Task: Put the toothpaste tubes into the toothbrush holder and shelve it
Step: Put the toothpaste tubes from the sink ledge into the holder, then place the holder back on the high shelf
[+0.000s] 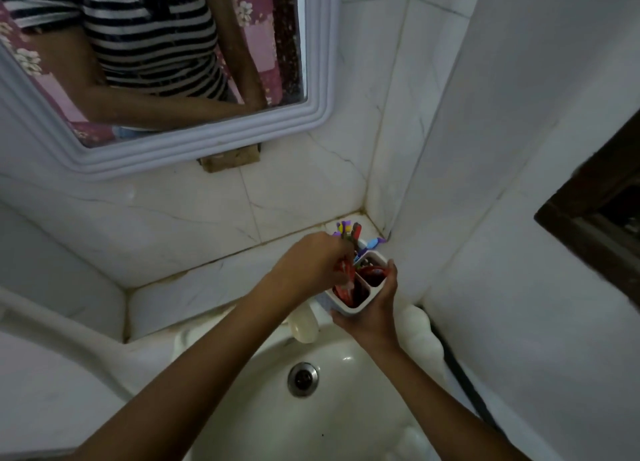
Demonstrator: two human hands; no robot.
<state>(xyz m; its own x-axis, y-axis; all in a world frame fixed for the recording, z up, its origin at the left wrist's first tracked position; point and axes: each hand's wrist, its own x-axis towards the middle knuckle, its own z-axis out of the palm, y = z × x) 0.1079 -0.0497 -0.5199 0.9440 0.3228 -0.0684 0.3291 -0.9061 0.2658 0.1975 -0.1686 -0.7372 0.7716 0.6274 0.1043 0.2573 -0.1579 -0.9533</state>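
holding: the right hand [372, 308] wraps around the near side of the white toothbrush holder [349, 299] from below and keeps it lifted over the back rim of the sink [263, 422], close to the wall corner.
left hand: the left hand [313, 264] comes in from the left, fingers pinched shut on a red toothpaste tube [346, 280] whose lower end sits in the holder's near-left compartment.
holder: white outside, dark red inside, split into compartments; it tilts a little toward the camera.
right compartment: something red, a second tube [375, 270] by its look, lies across this opening; i cannot tell more than that.
far side: toothbrushes [349, 232] in purple, yellow, red and blue stick up from the back of the holder, one blue handle [374, 243] leaning out to the right.
writing: white marks show on the red tube, too small and blurred to read; no brand can be made out anywhere.
ledge: a white marble shelf [214, 277] runs along the wall behind the sink, just beyond the holder.
sink: off-white basin with a metal drain [303, 379] in the middle; a pale tap [303, 325] sits at its back edge, just left of the holder.
mirror: a white-framed mirror [194, 155] on the wall reflects a striped shirt and two forearms.
right wall: white tiles, with a dark wooden frame [595, 214] at the edge of view.
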